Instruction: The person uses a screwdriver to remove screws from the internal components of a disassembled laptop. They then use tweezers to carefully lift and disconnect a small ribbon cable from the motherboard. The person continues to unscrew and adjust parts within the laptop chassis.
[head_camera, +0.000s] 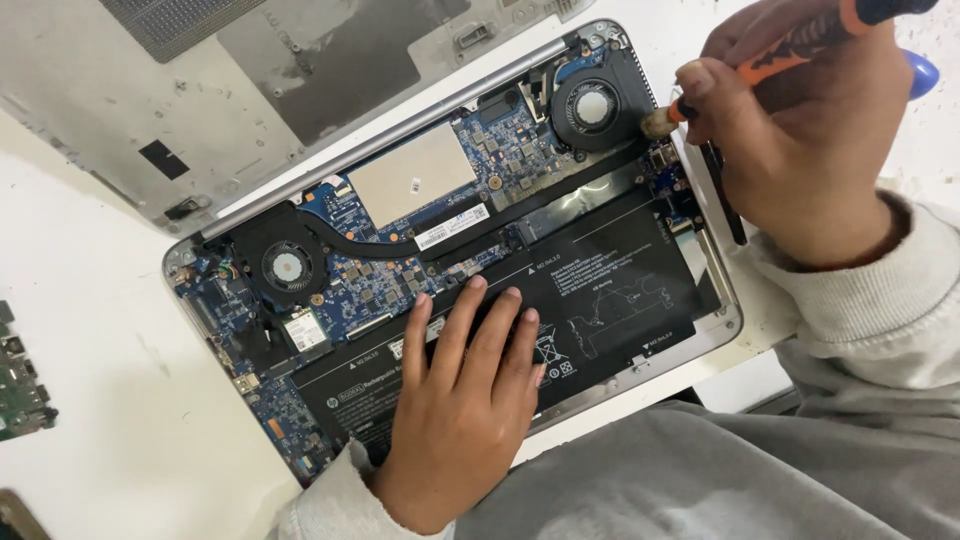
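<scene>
Fingers of my left hand (462, 400) are lying flat and spread on the black battery of the opened laptop (450, 250) on the desk, steadying its fragile board, while my right hand (800, 150) is clamping the slim orange screwdriver (790, 48) by its grippy handle.

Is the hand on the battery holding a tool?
No, the left hand lies flat and empty on the battery; the right hand holds the orange screwdriver.

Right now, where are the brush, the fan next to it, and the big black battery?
brush (658, 122), head view, on its pale bristle tip.
fan (590, 108), head view, on its round hub.
battery (610, 290), head view, on its bare black top.
</scene>
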